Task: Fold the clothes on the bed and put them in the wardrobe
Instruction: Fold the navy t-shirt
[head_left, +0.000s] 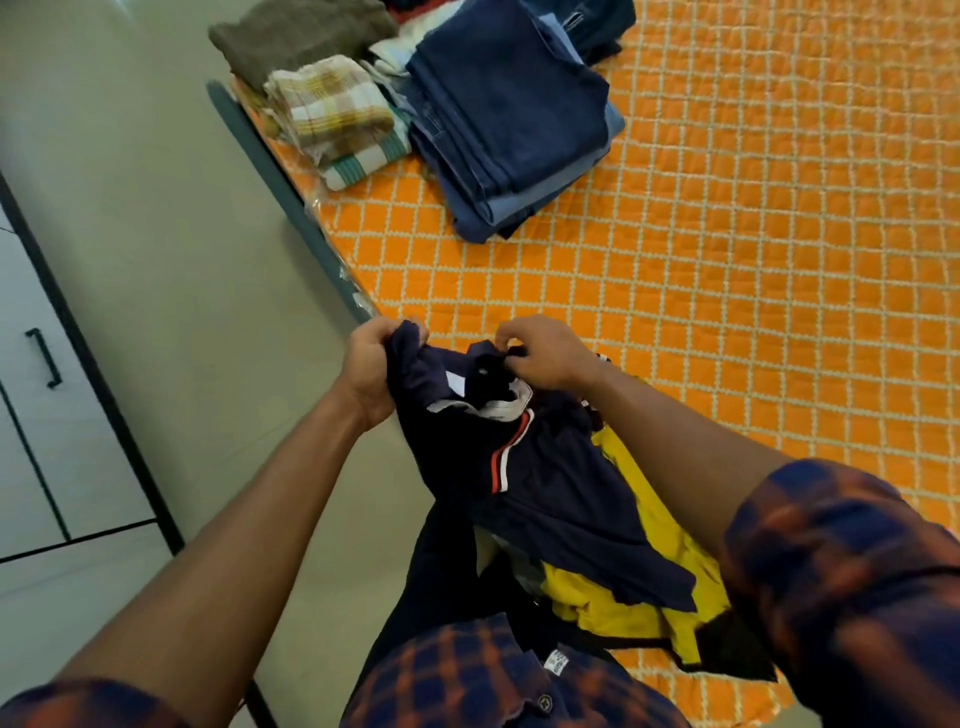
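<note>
Left hand (371, 371) gripping, right hand (545, 358) pinching navy shirt (540, 483) collar mid-frame; uneven pull risks crooked fold.

Navy shirt (545, 493) with red-white stripe, yellow garment (639, 587), orange white-latticed quilt (753, 260), and folded blue jeans (509, 119).

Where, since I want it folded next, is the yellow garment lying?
In the head view, low and right of centre, the yellow garment lies on the orange quilt, partly under the navy polo shirt that the left hand and right hand grip.
</note>
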